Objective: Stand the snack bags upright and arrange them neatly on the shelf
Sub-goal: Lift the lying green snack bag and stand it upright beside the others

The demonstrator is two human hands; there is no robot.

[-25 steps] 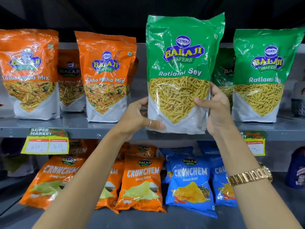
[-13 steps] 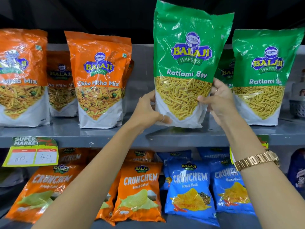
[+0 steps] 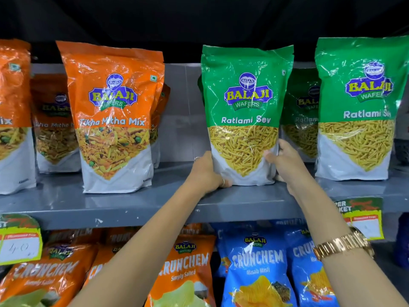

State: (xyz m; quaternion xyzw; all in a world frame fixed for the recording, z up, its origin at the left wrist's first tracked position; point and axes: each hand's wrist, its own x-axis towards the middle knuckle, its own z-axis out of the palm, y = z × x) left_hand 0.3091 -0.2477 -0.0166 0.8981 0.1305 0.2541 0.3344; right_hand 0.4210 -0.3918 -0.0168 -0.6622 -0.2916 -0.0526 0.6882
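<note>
A green Ratlami Sev bag [image 3: 244, 111] stands upright on the grey upper shelf [image 3: 132, 202]. My left hand [image 3: 204, 171] grips its lower left corner, and my right hand [image 3: 287, 165] holds its lower right side. Its base rests on the shelf board. Another green Ratlami Sev bag [image 3: 356, 111] stands upright to the right, with a third green bag [image 3: 302, 120] behind the gap between them. To the left stands an orange Tikha Mitha Mix bag [image 3: 115, 116].
More orange mix bags stand at the far left [image 3: 13, 116] and behind [image 3: 53, 125]. The lower shelf holds orange Crunchem bags [image 3: 183, 269] and blue Crunchem bags [image 3: 256, 269]. Price tags [image 3: 363, 218] hang on the shelf edge. A gap lies between the orange and green bags.
Both hands have lowered the green bag from the air and set it back onto the upper shelf. The camera has moved closer to the shelf.
</note>
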